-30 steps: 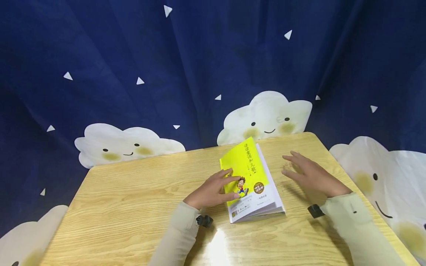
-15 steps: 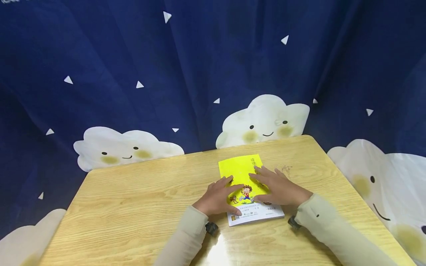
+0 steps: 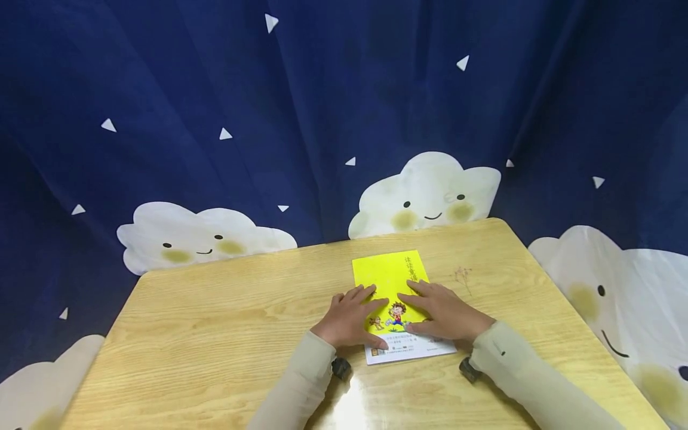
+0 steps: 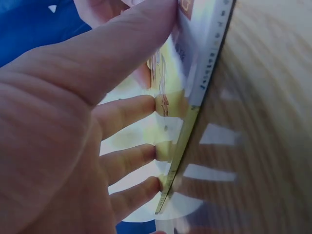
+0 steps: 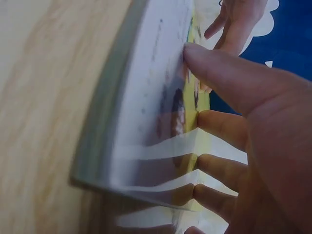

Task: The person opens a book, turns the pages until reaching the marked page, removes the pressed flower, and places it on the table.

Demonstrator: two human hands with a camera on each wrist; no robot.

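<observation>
**A:** What is in view, from the biggest thing down?

**B:** A dark blue curtain printed with smiling white clouds hangs behind a pale wooden worktop. A thin paperback book with a bright yellow cover and a cartoon child on it lies closed and flat, right of the worktop's middle and nearer its front edge than its back edge. Two hands in cream sleeves rest on its lower half.

**A:** How do the hands lie?

**B:** The left hand lies palm down over the book's left edge, fingers straight and slightly spread, the tips pressing the cover. The right hand lies flat on the right side of the cover, fingers straight and close together. Neither grips anything.

**A:** What could go wrong from here?

**B:** As I judge it, the worktop looks glossy, with a glare patch near the front edge, so uneven pressure from the two flat hands could make the book skid or turn. The right wrist view shows the page block bulging at one edge, so the cover could spring up if the pressure eases. A fingertip dragging sideways might crease the thin cover.
</observation>
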